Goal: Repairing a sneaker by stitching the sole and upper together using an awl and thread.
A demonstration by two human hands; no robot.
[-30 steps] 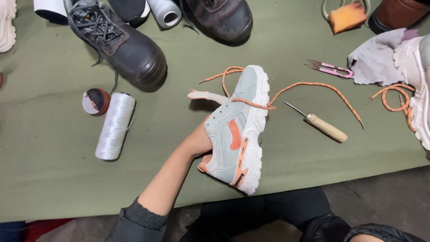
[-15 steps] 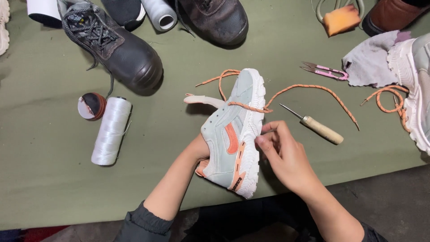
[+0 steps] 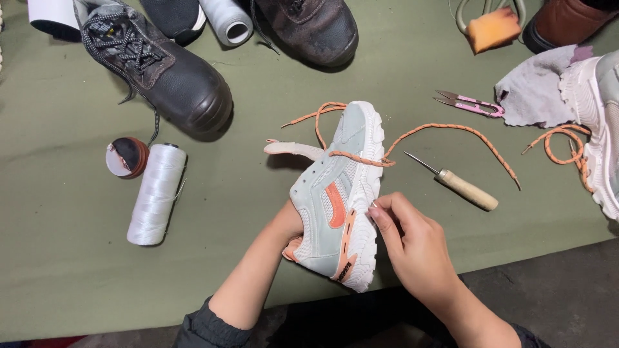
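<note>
A pale mint sneaker (image 3: pixel 335 193) with orange accents and a white sole lies on its side on the green table (image 3: pixel 64 277). My left hand (image 3: pixel 289 225) is tucked inside its opening, holding it up. My right hand (image 3: pixel 409 241) pinches a thin needle-like thing at the white sole edge; it is too small to make out clearly. An orange lace (image 3: pixel 451 132) trails loosely from the shoe's top across the table to the right. A wooden-handled awl (image 3: pixel 459 185) lies just right of the shoe.
A white thread spool (image 3: pixel 155 193) and a small round tin (image 3: pixel 127 156) lie at left. Black boots (image 3: pixel 161 67) and another spool (image 3: pixel 227 19) sit at the back. Pink snips (image 3: pixel 467 103), a grey cloth (image 3: pixel 535 87), an orange sponge (image 3: pixel 493 27) and a second sneaker (image 3: pixel 596 129) are at right.
My right hand came into view from the lower right and closed on the sneaker's sole edge. The left hand stayed inside the shoe, which tilted slightly.
</note>
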